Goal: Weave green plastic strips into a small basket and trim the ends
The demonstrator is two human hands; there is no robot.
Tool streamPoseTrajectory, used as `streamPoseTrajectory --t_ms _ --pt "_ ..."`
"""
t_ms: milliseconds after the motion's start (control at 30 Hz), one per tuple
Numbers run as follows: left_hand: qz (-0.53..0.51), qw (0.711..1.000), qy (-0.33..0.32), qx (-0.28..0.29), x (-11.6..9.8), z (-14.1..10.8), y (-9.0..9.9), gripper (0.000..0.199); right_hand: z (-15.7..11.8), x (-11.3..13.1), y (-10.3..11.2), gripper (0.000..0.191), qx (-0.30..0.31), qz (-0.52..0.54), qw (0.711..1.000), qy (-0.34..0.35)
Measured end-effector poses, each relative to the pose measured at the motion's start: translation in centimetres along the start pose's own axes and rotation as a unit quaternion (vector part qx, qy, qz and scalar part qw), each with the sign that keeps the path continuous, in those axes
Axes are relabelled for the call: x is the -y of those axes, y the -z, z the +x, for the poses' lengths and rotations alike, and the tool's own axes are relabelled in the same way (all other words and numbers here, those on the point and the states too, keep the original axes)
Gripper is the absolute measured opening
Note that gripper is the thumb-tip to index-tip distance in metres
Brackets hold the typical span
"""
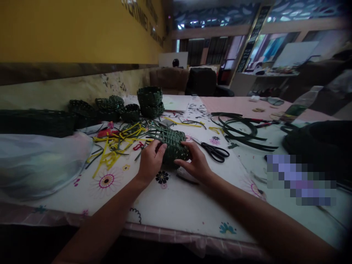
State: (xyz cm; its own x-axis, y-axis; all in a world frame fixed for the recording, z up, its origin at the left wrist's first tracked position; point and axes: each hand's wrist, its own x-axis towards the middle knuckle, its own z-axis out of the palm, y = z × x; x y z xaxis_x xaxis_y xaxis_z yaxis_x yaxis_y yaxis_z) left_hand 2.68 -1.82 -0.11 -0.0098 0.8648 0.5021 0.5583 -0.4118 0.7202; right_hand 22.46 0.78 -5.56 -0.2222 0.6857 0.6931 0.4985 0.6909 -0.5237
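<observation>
A small dark green woven basket [173, 141] lies tilted on its side above the table, with loose strip ends sticking out toward the upper left. My left hand [152, 156] grips its left side, thumb on the near face and the other fingers mostly hidden behind. On the opposite side my right hand [194, 159] holds it between thumb and fingers. Black-handled scissors [216, 151] lie just right of the basket. Yellow and green strip scraps [121, 143] are heaped to the left of my left hand.
Finished-looking green woven baskets [150, 101] stand along the wall at the back left. A clear plastic bag [38, 165] sits at the left. Coiled green strips [242, 128], a tilted plastic bottle [301, 104] and a large dark object [321, 146] are at the right.
</observation>
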Motion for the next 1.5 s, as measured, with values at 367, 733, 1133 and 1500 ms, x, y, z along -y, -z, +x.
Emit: streamPoseTrajectory --t_ms 367,733,1133,1500 --pt "0.020 0.998 -0.061 0.004 0.2 1.0 1.8 0.022 0.2 1.1 1.5 0.044 -0.029 -0.140 0.979 0.146" --pt "0.062 0.979 -0.162 0.108 0.8 1.4 1.4 0.018 1.8 0.3 2.5 0.099 0.025 -0.110 0.984 0.139" --pt "0.031 0.985 -0.125 0.116 0.2 1.3 1.0 0.023 0.5 -1.1 1.6 0.043 -0.034 -0.165 0.972 0.164" --pt "-0.015 0.989 -0.122 0.081 0.0 0.3 1.2 0.027 0.2 -0.3 1.8 0.035 0.020 -0.208 0.956 0.208"
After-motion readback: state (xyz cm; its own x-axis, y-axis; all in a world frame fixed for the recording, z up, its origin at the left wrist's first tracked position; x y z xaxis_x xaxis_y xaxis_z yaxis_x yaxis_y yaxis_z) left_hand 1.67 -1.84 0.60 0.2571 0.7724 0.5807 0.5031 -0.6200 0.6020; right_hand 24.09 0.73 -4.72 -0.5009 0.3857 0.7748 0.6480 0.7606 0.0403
